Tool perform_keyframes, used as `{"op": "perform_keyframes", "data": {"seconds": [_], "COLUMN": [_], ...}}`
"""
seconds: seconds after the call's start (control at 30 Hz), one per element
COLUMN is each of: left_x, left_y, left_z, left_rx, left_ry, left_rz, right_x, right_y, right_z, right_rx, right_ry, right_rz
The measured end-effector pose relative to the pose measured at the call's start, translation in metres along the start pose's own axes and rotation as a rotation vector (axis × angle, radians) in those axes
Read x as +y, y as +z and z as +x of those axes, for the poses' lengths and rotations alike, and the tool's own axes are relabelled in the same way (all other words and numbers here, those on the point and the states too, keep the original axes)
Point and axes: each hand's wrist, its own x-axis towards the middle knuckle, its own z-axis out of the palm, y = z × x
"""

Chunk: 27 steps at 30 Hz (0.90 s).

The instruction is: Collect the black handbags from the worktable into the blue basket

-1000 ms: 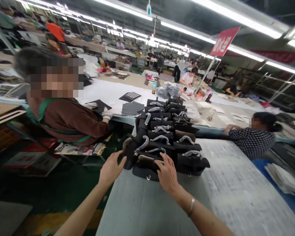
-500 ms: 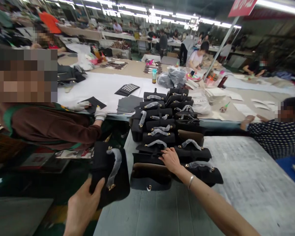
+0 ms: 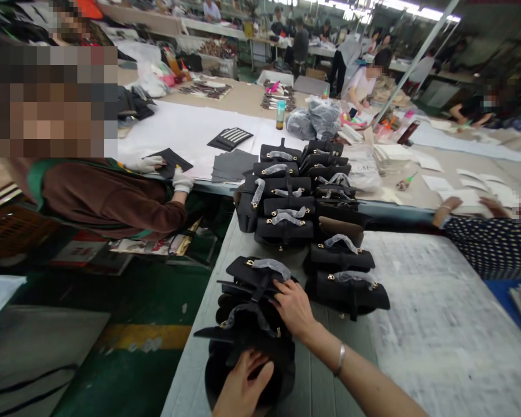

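Note:
Black handbags with plastic-wrapped handles stand in rows on the grey table (image 3: 330, 347). At the near left end, my left hand (image 3: 245, 382) reaches into an open black bag (image 3: 217, 370), its fingers curled at the flap and partly hidden. My right hand (image 3: 293, 304) rests with bent fingers on the right side of another black bag (image 3: 247, 272) just beyond it. A silver bangle is on my right wrist. Farther back stand more black bags (image 3: 284, 229), and two others (image 3: 347, 289) are to the right of my right hand.
At the left, a person in a brown top (image 3: 108, 197) with white gloves handles a black piece (image 3: 171, 162). Grey sheets (image 3: 232, 167) lie on the far table. Another person in a dotted sleeve (image 3: 486, 243) works at the right. A pale marked board (image 3: 443, 313) covers the table's right side.
My left hand has brought its bag from the left onto the table's near end. My right hand and the bag beside it have come nearer, apart from the back rows. The view has tilted down.

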Motion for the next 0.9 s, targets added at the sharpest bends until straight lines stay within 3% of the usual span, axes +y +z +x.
{"op": "perform_keyframes", "data": {"seconds": [0.1, 0.23, 0.43, 0.67, 0.9], "left_x": [-0.004, 0.0, 0.011, 0.034, 0.06], "left_y": [-0.038, -0.072, -0.072, -0.093, -0.094], "left_z": [-0.011, 0.011, 0.055, 0.084, 0.128], "left_rx": [0.084, 0.128, 0.157, 0.339, 0.176], "left_ry": [0.068, 0.226, 0.448, 0.47, 0.549], "left_rz": [0.175, 0.424, 0.614, 0.758, 0.812], "right_x": [0.0, -0.004, 0.006, 0.023, 0.047], "right_y": [-0.001, -0.003, -0.007, -0.007, -0.009], "right_z": [-0.003, -0.01, -0.018, -0.019, -0.024], "right_rx": [0.008, 0.03, 0.012, 0.008, -0.008], "right_ry": [0.006, 0.032, -0.009, -0.048, -0.141], "right_rz": [0.015, 0.03, 0.029, 0.046, 0.034]}}
